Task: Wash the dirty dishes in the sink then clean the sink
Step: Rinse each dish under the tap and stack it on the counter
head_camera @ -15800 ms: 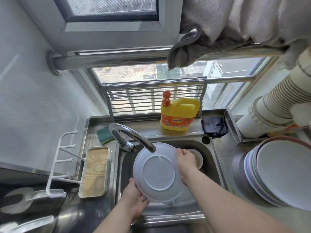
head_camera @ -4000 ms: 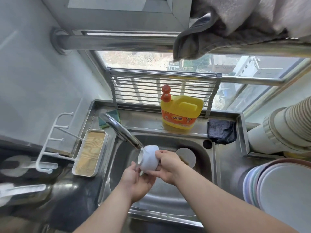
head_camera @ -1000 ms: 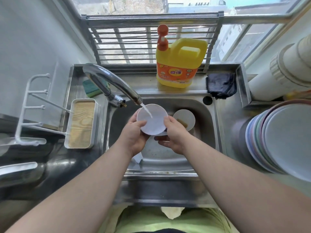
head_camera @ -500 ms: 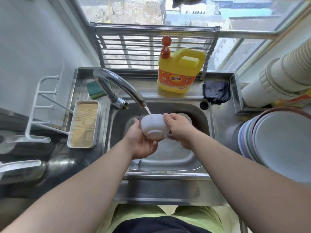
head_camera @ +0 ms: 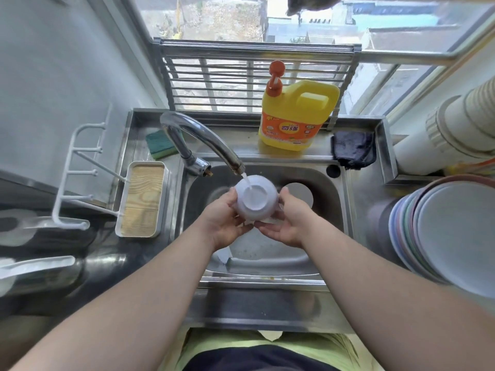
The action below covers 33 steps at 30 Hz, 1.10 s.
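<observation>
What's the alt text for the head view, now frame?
Two bare hands, left hand and right hand, hold a small white bowl upside down under the running chrome tap over a stainless steel sink. A yellow detergent jug stands behind; stacked pastel plates sit right.

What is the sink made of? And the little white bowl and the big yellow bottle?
The sink looks like stainless steel: grey, shiny, with blurry reflections. The small white bowl, held upside down under the tap by both hands, has a smooth, dull surface; it could be plastic or melamine, maybe ceramic, hard to tell. The yellow bottle looks like plastic: one moulded piece with a built-in handle and an orange pump.
</observation>
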{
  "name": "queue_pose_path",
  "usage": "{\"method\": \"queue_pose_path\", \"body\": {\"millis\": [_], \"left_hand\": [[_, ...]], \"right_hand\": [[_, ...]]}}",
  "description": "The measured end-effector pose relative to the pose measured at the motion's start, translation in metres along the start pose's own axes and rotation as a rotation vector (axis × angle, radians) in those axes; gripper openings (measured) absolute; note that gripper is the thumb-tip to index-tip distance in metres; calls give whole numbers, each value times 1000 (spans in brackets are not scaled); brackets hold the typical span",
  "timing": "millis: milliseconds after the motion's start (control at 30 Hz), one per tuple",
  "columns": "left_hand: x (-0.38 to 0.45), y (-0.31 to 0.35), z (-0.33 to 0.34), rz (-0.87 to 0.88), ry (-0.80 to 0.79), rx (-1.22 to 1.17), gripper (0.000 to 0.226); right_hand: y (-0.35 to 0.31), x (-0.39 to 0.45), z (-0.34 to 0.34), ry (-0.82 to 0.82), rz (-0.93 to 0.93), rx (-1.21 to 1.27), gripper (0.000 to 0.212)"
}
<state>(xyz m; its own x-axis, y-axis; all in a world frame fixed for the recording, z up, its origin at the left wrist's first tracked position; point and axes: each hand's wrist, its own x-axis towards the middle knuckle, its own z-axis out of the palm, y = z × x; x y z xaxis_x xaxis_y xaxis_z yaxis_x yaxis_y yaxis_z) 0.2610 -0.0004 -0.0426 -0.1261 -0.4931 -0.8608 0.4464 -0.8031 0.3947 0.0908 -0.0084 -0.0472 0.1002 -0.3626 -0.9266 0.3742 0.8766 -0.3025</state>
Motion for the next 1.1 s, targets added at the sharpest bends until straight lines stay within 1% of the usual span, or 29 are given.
{"method": "queue_pose_path", "body": {"millis": [33, 100, 133, 167, 233, 267, 333, 367, 433, 533, 600, 700, 833, 1000, 1100], "left_hand": [[0, 1, 1, -5, -21, 34, 45], [0, 3, 3, -65, -66, 0, 54], [0, 3, 4, -93, -84, -30, 57], [-3, 4, 7, -105, -98, -41, 55], [-3, 2, 10, -71, -65, -9, 33], [-3, 1, 10, -39, -39, -9, 35], [3, -1, 7, 29, 1, -15, 61], [4, -1, 7, 66, -4, -20, 65], [6, 0, 6, 135, 6, -22, 63], [9, 6, 4, 207, 19, -34, 66], [9, 8, 4, 216, 13, -25, 60], [5, 6, 5, 193, -19, 31, 44], [1, 3, 8, 99, -72, 19, 25], [11, -3, 7, 36, -58, -37, 37], [14, -3, 8, 24, -15, -77, 33]], "right_hand": [[-1, 0, -5, -10, 0, 54, 49], [-3, -1, -11, -34, -8, 117, 47], [-2, -1, -11, -42, -21, 130, 44], [-2, -3, -9, -45, -42, 134, 39], [0, -3, -3, -23, -125, 95, 26], [2, -2, 2, -11, -177, 79, 30], [3, -4, 10, 4, -241, 58, 45], [5, -6, 13, -3, -240, 24, 45], [9, -11, 14, -19, -179, -63, 39], [14, -11, 10, -104, -105, -48, 33], [15, -7, 8, -163, -126, 50, 39], [12, -3, 4, -199, -173, 131, 50], [7, 0, -17, -196, -210, 156, 51], [10, 1, -52, -288, -167, 93, 40], [15, 3, -74, -235, -117, 75, 35]]}}
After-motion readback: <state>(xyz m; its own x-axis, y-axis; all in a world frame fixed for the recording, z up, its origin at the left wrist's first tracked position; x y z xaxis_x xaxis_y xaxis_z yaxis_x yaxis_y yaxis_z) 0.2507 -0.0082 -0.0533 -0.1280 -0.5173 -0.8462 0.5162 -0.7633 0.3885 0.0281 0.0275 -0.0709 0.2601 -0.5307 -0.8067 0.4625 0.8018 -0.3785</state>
